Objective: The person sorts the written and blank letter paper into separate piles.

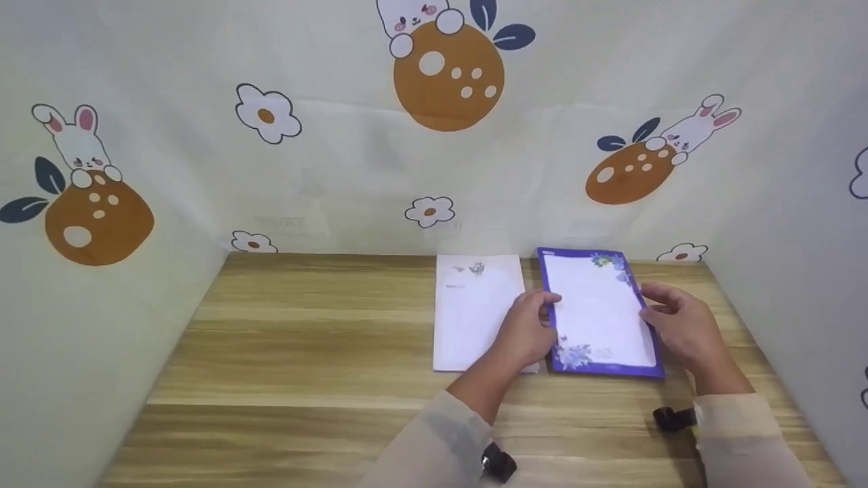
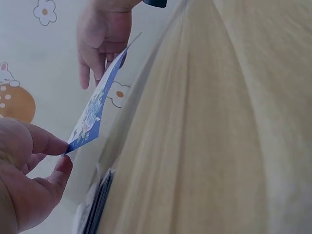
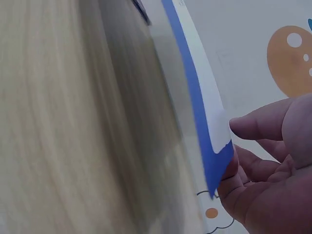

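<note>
A thin paper sheet with a blue border and printed flowers is between my two hands, toward the right of the table. My left hand pinches its left edge between thumb and fingers; the left wrist view shows the sheet lifted and slanted. At the opposite edge, my right hand pinches it, the thumb on the white face and the other fingers partly hidden behind. A white pad with a small bird print lies just left of the sheet, partly covered by my left hand.
The wood-grain table stretches left and toward me. A pale cloth wall printed with rabbits, oranges and flowers stands at the back and sides. Black wrist cameras hang beneath both sleeves. Dark layered edges show beneath the sheet's level.
</note>
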The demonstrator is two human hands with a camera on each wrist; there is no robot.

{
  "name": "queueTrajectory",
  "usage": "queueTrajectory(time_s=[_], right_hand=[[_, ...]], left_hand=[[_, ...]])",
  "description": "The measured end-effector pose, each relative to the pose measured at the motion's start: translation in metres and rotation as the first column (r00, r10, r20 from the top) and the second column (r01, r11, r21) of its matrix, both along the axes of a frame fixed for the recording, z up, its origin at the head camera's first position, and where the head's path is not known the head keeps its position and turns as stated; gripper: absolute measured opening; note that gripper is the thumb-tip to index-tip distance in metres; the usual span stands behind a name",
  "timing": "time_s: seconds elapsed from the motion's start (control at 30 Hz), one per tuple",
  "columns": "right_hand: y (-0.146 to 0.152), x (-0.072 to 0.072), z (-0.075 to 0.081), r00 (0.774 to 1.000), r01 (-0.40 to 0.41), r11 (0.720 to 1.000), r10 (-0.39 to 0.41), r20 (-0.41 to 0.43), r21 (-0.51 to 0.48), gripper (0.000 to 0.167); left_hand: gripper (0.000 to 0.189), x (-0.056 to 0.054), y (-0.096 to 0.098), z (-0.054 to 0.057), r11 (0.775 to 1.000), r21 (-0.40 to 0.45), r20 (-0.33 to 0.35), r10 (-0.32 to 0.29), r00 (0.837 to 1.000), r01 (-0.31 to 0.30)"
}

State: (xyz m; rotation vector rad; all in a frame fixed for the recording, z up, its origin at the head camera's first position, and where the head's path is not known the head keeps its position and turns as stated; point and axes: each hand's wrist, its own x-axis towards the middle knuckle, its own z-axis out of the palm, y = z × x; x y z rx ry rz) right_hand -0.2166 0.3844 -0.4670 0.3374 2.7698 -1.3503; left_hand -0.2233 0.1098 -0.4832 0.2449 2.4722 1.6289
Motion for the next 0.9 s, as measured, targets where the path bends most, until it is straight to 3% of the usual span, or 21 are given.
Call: queueTrajectory(time_s=[0.17, 0.33, 0.5, 0.73, 0.9], right_hand=[[0.004, -0.002, -0.007, 0.998, -0.014, 0.999, 0.016, 0.059, -0.04, 0.058], [0.004, -0.004, -0.012, 0.996, -0.021, 0.993, 0.031, 0.085, -0.113, 0.062], [0.005, -0.005, -0.015, 0.994, -0.029, 0.995, 0.038, 0.102, -0.093, 0.063], [0.002, -0.004, -0.016, 0.992, 0.013, 0.991, 0.003, 0.125, -0.131, 0.063], [-0.002, -0.003, -0.012, 0.993, 0.057, 0.99, -0.043, 0.109, -0.13, 0.064]], left_hand=[[0.06, -0.002, -0.001, -0.003, 0.994, 0.096, 0.073, -0.052, 0.996, 0.045], [0.069, -0.002, -0.003, -0.006, 0.976, 0.209, 0.175, -0.102, 0.979, 0.064], [0.078, -0.002, -0.005, -0.007, 0.966, 0.246, 0.219, -0.134, 0.966, 0.078], [0.084, -0.003, -0.007, -0.007, 0.957, 0.264, 0.228, -0.179, 0.957, 0.116], [0.083, -0.003, -0.008, -0.006, 0.962, 0.238, 0.188, -0.181, 0.965, 0.134]])
